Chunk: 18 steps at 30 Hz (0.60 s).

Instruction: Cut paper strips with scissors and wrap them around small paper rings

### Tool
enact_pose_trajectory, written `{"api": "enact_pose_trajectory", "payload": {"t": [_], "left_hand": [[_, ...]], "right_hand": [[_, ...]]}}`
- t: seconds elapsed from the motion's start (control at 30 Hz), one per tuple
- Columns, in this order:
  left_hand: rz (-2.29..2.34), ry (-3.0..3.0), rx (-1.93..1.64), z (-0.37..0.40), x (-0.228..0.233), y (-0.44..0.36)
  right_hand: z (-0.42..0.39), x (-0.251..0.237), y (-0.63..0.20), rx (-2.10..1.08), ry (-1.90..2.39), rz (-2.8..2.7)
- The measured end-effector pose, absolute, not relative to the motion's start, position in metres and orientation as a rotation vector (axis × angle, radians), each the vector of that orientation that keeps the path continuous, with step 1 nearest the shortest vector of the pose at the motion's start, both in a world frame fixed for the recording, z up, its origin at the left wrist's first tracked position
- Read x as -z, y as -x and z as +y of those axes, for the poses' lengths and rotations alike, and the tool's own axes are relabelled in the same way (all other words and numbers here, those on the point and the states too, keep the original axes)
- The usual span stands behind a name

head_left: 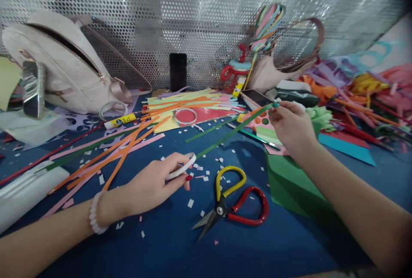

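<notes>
The only view looks from the person's head, forward and down over the counter (180, 252), with the scissors (219, 210) close below. The left hand (156, 181) shows left of the scissors, the right hand (292, 126) beyond them rightward; well behind the scissors, a perforated wall (206, 24), perhaps slightly blurred, faces the camera.

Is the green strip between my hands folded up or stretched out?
Stretched out: the green strip runs nearly straight from the white ring in your left hand to the fingertips of your right hand.

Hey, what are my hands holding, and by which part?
Your left hand holds a white ring by its rim; your right hand pinches a green strip at the end farther from the ring.
</notes>
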<state>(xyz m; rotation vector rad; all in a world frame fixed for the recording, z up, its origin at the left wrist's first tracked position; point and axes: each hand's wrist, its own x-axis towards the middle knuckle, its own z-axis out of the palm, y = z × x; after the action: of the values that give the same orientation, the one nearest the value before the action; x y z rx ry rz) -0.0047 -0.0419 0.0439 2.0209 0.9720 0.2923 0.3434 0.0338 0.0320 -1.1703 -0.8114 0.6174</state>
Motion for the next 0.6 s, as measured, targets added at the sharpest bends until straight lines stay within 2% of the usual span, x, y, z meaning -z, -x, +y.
{"api": "enact_pose_trajectory", "payload": {"t": [0.13, 0.27, 0.43, 0.6], "left_hand": [[0.996, -2.002, -0.432, -0.042, -0.036, 0.005], [1.038, -1.922, -0.558, -0.041, -0.034, 0.005], [1.023, -1.879, -0.616, -0.041, -0.037, 0.004], [1.025, -1.863, -0.632, -0.041, -0.034, 0.003]], "right_hand": [[0.033, -0.026, -0.337, -0.53, 1.349, -0.99], [0.022, -0.027, -0.318, -0.143, 1.444, -1.304], [-0.002, -0.018, -0.267, 0.103, 1.192, -2.464], [-0.01, -0.011, -0.244, 0.144, 1.097, -2.747]]}}
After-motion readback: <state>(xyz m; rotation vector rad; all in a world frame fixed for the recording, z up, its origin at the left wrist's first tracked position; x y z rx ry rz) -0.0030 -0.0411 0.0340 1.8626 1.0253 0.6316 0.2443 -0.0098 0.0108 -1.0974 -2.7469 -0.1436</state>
